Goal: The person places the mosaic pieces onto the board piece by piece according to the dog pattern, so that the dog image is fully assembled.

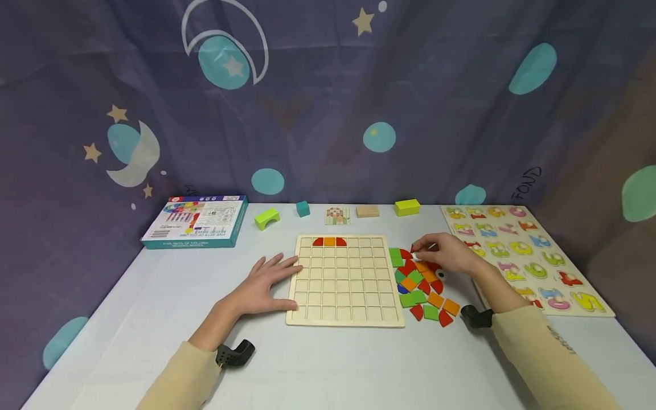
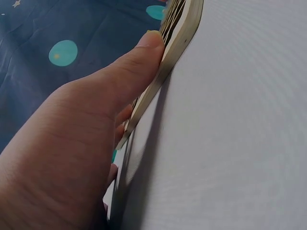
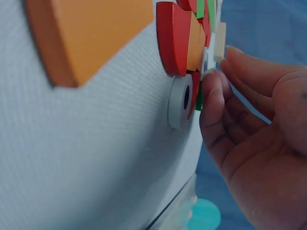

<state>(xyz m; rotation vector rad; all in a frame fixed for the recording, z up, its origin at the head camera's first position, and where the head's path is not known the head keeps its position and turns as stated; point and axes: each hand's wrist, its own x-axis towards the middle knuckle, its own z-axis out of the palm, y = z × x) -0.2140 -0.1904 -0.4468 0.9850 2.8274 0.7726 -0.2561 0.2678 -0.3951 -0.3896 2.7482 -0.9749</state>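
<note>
My right fingers [image 1: 426,241] are sitting narrow at tiles [image 1: 412,298] beside the board [image 1: 336,285], grip unclear; crowding could scatter neighbours. Left fingers [image 1: 283,272] are resting wide on its edge; pushing could slide it.

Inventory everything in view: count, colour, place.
Grid board: 1, pale wood, centre
Placed pieces: 3, red and orange, grid's top row
Loose pieces: many, mixed colours, right of grid
Puzzle board: 1, pale, far right
Box: 1, white and teal, back left
Arch block: 1, green, beside box
Cube: 1, teal, back
Card: 1, multicoloured, behind grid
Plain block: 1, tan, right of card
Oblong block: 1, yellow-green, back right
Table: 1, white, underneath
Backdrop: 1, dark blue, behind
Wrist devices: 2, black, wrists
Sleeves: 2, beige, forearms
Left hand: 1, grid board's left edge
Right hand: 1, over loose pieces
</note>
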